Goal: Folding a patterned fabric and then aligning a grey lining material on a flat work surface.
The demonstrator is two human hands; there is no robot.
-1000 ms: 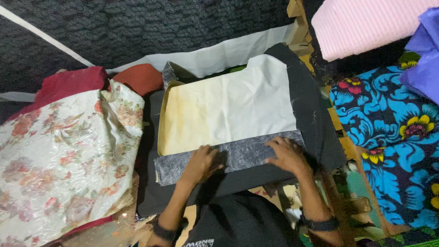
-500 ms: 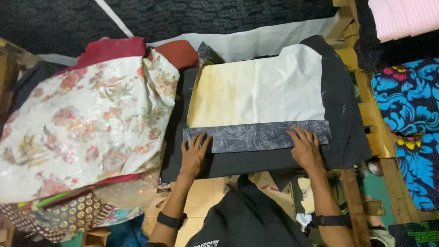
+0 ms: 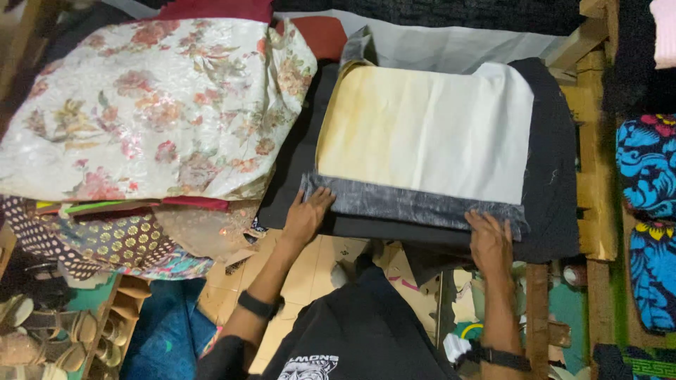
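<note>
A cream and white fabric panel (image 3: 429, 130) lies flat on a black cloth (image 3: 556, 176) that covers a work surface. A grey strip of fabric (image 3: 415, 204) runs along the panel's near edge. My left hand (image 3: 306, 214) rests flat on the left end of this strip, fingers together. My right hand (image 3: 489, 239) presses on the strip's right end near the black cloth's edge. Both hands lie on the fabric without gripping it.
A pile of floral fabric (image 3: 155, 105) lies to the left, over dotted brown cloth (image 3: 120, 239). A wooden frame (image 3: 591, 155) borders the right side, with blue patterned cloth (image 3: 651, 211) beyond. Sandals (image 3: 49, 331) sit on a low shelf at bottom left.
The view has swung right and down, so the fabric pile fills more of the left. Both hands stay on the grey strip, with the left one shifted slightly toward its left end.
</note>
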